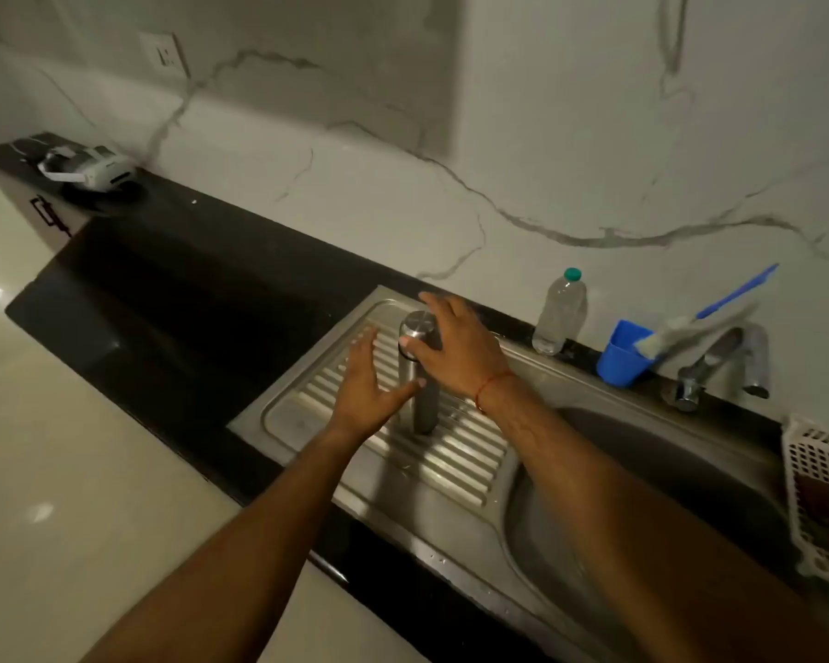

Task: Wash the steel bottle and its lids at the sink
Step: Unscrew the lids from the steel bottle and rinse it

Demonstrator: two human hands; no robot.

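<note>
Now the steel bottle (422, 405) stands upright on the ribbed draining board (455, 454) beside the sink basin (642, 471). The right hand (455, 351) arches over its lid (417, 324), thumb against the near side, fingers curled round the far side. The left hand (362, 390) is spread wide, its thumb tip touching the bottle's body
</note>
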